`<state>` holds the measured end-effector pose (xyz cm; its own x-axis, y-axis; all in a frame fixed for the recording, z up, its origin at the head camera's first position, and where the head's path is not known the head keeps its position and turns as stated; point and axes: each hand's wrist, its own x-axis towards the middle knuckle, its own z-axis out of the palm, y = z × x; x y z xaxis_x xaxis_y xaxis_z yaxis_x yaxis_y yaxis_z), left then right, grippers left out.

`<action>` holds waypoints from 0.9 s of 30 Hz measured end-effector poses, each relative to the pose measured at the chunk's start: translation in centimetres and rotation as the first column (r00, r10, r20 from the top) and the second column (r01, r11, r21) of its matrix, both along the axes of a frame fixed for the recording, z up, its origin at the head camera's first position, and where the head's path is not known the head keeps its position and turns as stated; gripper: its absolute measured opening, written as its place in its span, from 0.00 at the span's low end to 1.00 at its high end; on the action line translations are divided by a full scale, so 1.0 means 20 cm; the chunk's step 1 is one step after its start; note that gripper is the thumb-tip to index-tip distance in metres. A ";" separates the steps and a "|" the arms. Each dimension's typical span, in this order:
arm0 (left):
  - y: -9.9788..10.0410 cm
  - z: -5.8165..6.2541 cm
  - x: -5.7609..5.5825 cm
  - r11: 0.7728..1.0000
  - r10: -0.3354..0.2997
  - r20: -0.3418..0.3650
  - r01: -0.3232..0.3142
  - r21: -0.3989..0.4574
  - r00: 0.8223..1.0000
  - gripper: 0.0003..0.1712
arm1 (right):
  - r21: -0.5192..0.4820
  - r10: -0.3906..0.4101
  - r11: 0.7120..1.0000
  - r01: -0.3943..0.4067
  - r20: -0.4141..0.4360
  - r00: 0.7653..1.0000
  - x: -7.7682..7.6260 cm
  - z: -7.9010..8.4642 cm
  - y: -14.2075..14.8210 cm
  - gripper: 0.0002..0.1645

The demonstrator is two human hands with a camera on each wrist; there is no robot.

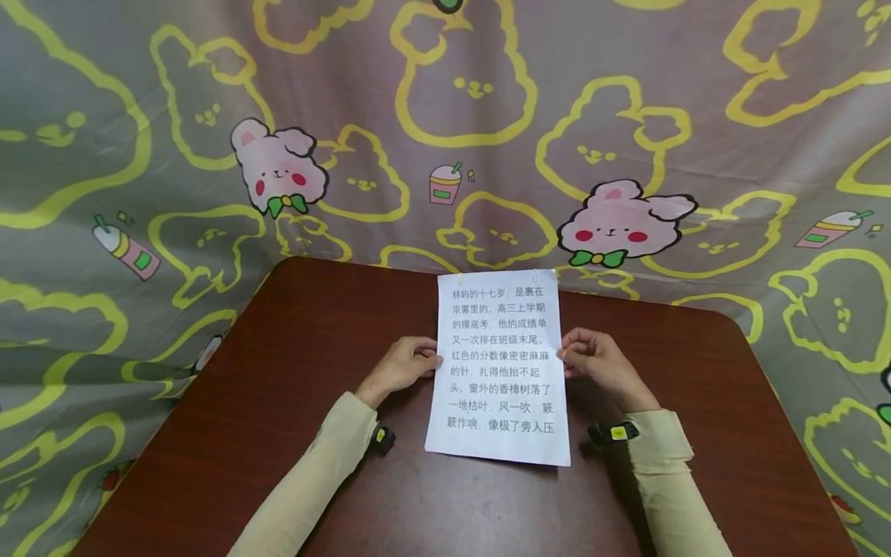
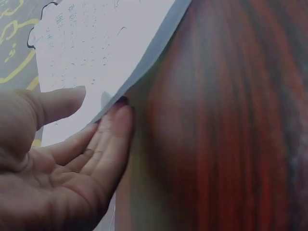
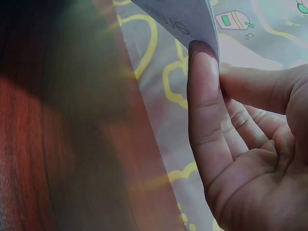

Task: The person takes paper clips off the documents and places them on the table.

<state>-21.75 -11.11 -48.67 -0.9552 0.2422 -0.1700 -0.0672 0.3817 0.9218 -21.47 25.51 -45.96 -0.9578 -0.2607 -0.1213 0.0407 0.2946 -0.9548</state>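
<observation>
A white sheet of paper (image 1: 497,452) with lines of printed Chinese text is held up over the table, its face toward me. Two small clips sit on its top edge, a yellowish clip (image 1: 460,279) at left and a pale clip (image 1: 535,276) at right. My left hand (image 1: 404,365) pinches the left edge about halfway down. In the left wrist view, that thumb (image 2: 62,103) lies over the printed face and the fingers are behind the paper. On the opposite edge, my right hand (image 1: 600,363) pinches the paper between thumb and index finger (image 3: 206,96).
Beneath the paper spreads a dark reddish-brown wooden table (image 1: 334,309) with rounded far corners. A grey curtain (image 1: 362,93) printed with yellow outlines and pink rabbits hangs behind and at both sides. Each wrist wears a black strap, the left strap (image 1: 381,438) and the right strap (image 1: 612,433).
</observation>
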 end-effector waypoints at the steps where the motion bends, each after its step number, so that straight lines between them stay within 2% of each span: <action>1: 0.00 0.00 0.00 1.000 0.008 0.003 -0.008 0.026 1.000 0.19 | -0.008 -0.004 1.000 0.004 0.000 1.000 0.00 0.00 0.00 0.12; 6: 0.01 0.02 -0.01 0.990 0.052 0.008 -0.052 0.132 0.999 0.18 | -0.045 -0.016 0.999 0.016 0.003 1.000 0.02 0.03 0.01 0.10; 10: 0.01 0.05 -0.01 0.983 0.057 0.007 -0.057 0.175 0.998 0.18 | -0.058 -0.011 0.998 0.012 0.004 1.000 0.02 0.04 0.02 0.10; 20: 0.00 0.11 0.01 0.979 0.071 -0.023 -0.066 0.194 0.997 0.15 | -0.059 0.007 0.998 -0.009 -0.037 0.999 0.04 0.08 0.03 0.11; 27: 0.00 0.17 0.03 0.975 0.095 -0.106 -0.071 0.212 0.990 0.13 | -0.046 0.021 0.999 -0.025 -0.071 0.997 0.06 0.13 0.03 0.13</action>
